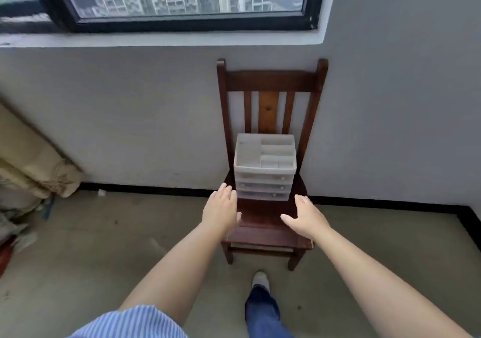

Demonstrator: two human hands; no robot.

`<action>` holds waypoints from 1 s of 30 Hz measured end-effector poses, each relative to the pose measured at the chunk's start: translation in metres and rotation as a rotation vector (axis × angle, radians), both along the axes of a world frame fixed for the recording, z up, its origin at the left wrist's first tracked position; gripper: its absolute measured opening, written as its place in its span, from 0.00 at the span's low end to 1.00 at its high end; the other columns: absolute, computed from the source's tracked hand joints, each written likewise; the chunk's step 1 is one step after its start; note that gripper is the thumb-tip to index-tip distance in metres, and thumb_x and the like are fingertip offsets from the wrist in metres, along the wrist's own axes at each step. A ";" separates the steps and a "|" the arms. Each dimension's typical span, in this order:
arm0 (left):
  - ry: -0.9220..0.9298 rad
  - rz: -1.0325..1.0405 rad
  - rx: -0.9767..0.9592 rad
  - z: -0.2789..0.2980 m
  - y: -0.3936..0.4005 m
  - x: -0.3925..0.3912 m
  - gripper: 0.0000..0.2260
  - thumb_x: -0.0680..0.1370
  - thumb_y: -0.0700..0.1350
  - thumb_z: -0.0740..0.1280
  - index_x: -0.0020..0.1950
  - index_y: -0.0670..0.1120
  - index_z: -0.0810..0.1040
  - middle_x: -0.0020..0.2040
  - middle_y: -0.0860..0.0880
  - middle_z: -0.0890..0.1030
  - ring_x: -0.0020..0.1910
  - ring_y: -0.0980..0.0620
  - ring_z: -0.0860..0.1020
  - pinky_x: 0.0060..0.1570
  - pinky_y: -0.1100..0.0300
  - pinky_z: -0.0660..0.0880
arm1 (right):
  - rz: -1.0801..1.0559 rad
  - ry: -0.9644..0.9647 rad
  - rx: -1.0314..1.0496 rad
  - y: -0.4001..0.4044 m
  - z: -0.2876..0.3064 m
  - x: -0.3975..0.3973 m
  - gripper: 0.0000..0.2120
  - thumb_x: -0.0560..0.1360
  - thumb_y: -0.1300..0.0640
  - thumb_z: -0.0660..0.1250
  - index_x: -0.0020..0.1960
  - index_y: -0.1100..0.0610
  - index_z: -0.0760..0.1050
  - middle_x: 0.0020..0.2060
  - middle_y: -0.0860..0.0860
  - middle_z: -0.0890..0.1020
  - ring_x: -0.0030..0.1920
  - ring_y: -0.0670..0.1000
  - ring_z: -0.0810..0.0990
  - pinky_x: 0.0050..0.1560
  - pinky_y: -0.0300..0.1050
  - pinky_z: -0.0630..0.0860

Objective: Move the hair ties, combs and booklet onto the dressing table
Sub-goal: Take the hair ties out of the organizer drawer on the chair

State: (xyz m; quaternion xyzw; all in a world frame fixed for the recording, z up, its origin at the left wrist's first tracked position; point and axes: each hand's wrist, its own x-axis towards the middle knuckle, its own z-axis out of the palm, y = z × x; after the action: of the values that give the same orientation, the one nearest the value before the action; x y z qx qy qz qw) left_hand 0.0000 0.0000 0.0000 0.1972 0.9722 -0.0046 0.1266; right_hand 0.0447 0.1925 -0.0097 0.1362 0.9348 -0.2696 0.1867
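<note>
A translucent white drawer organiser (265,167) with three drawers and a divided top tray stands on the seat of a dark wooden chair (269,223) against the wall. My left hand (221,208) is stretched out with fingers apart, close to the organiser's lower left corner. My right hand (304,214) reaches in from the right, also open, just short of its lower right corner. Neither hand holds anything. No hair ties, combs or booklet can be made out; the drawers' contents are too faint to tell.
A grey wall with a black skirting board (145,189) runs behind the chair, under a dark-framed window (182,22). Beige rolled fabric and clutter (33,171) lie at the left. My foot in a white shoe (260,280) is on the concrete floor before the chair.
</note>
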 end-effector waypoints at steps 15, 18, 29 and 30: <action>0.041 -0.278 0.113 -0.161 0.034 -0.241 0.23 0.72 0.40 0.71 0.63 0.33 0.73 0.64 0.33 0.75 0.65 0.34 0.72 0.61 0.40 0.71 | -1.213 -0.196 -1.194 -0.015 -0.165 -0.235 0.14 0.79 0.68 0.57 0.62 0.59 0.69 0.59 0.57 0.76 0.64 0.55 0.72 0.74 0.50 0.59; 0.105 -0.368 0.102 -0.175 0.032 -0.250 0.20 0.72 0.45 0.65 0.57 0.32 0.78 0.56 0.34 0.81 0.57 0.33 0.78 0.51 0.36 0.77 | -1.484 -0.053 -1.439 -0.020 -0.189 -0.243 0.16 0.77 0.72 0.51 0.39 0.57 0.70 0.37 0.53 0.74 0.44 0.51 0.76 0.71 0.51 0.59; -0.115 -0.403 0.065 -0.159 0.034 -0.257 0.29 0.62 0.42 0.79 0.57 0.29 0.76 0.57 0.30 0.79 0.58 0.28 0.75 0.52 0.32 0.73 | -1.597 -0.277 -1.262 -0.037 -0.189 -0.159 0.10 0.80 0.62 0.59 0.59 0.64 0.70 0.53 0.61 0.77 0.60 0.60 0.74 0.67 0.54 0.66; -0.120 -0.406 0.036 -0.158 0.033 -0.257 0.29 0.62 0.41 0.79 0.58 0.29 0.76 0.58 0.30 0.79 0.59 0.29 0.75 0.52 0.32 0.73 | -1.589 -0.306 -1.247 -0.040 -0.189 -0.154 0.15 0.80 0.60 0.59 0.65 0.64 0.66 0.56 0.63 0.76 0.56 0.59 0.76 0.65 0.53 0.67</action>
State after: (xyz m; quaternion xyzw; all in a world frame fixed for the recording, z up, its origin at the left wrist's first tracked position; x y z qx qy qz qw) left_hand -0.2565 0.0334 -0.1577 0.3910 0.9032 -0.0007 0.1772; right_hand -0.1088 0.1526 -0.1984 0.6284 0.2337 -0.7339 0.1089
